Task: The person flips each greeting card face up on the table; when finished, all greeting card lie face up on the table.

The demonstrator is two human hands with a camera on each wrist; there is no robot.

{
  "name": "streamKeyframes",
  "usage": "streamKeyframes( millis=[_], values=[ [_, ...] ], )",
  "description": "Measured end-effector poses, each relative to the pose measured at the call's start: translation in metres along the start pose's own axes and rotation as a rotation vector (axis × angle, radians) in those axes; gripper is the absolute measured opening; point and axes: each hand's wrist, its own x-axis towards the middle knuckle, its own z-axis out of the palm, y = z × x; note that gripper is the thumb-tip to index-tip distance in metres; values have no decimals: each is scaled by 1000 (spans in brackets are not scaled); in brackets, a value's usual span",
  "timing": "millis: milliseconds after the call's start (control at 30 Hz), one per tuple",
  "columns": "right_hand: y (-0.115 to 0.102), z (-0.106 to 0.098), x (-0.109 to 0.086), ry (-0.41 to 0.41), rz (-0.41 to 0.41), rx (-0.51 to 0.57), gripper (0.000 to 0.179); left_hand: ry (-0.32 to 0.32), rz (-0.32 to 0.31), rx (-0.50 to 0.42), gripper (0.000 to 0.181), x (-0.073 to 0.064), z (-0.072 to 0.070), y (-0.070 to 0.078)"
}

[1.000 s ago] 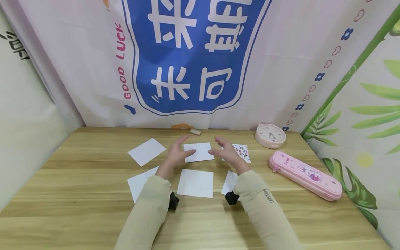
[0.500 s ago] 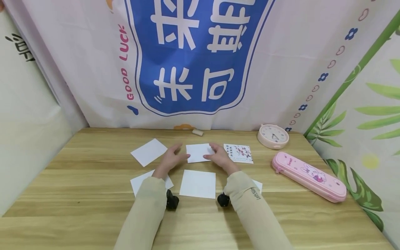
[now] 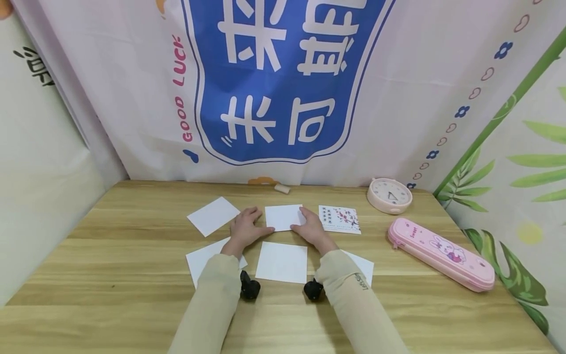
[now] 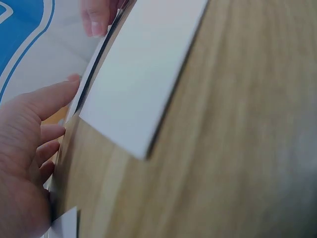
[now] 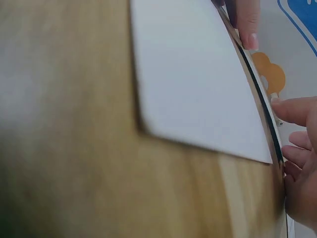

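In the head view, a white card (image 3: 284, 218) lies on the wooden table between the two hands. My left hand (image 3: 247, 228) is at its left side, the thumb by the card's front left corner. At its right side, my right hand (image 3: 310, 227) has thumb and fingertips at the card's edge. Both wrist views show each thumb stretched out at the card and the other fingers loosely bent. A square white card (image 3: 281, 262) lies in front, between the forearms. A card printed with red blossoms and dark writing (image 3: 339, 219) lies right of my right hand.
Another white card (image 3: 213, 216) lies at the back left. The front left card (image 3: 207, 256) and front right card (image 3: 362, 268) are partly covered by the sleeves. A pink pencil case (image 3: 442, 254), a round pink clock (image 3: 390, 195) and a small beige cylinder (image 3: 282, 188) stand around.
Both hands have come down from above the back middle card to its two sides. The cards keep their places. The head view has shifted slightly.
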Motion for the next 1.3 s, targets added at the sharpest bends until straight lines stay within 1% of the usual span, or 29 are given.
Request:
streamKeyframes(
  millis=[167,267,333,533,700,833,1000,1067,1167,1300],
  values=[
    [1,1,0,11,-14,-10,54,-16,6,41,72,1,1,0],
    [2,1,-1,16,-28,-26,51,-18,16,50,67,1,3,-2],
    [2,2,-1,16,-35,-54,52,-16,20,52,62,1,3,-3],
    [2,1,-3,-7,-71,-120,59,20,30,31,45,-1,4,-3],
    [1,1,-4,-48,-68,-215,67,31,20,22,42,-1,4,-3],
    [0,1,-4,-76,-69,-294,74,25,6,33,50,0,5,-3],
    [-2,2,-4,-94,-55,-331,77,7,-14,56,72,1,4,-2],
    [-3,2,-4,-99,-47,-344,77,2,-22,57,77,1,3,-1],
    [-3,2,-4,-104,-36,-347,76,-9,-37,52,81,2,3,0],
    [-5,2,-4,-96,-23,-318,74,-18,-54,25,82,2,2,1]
  ],
)
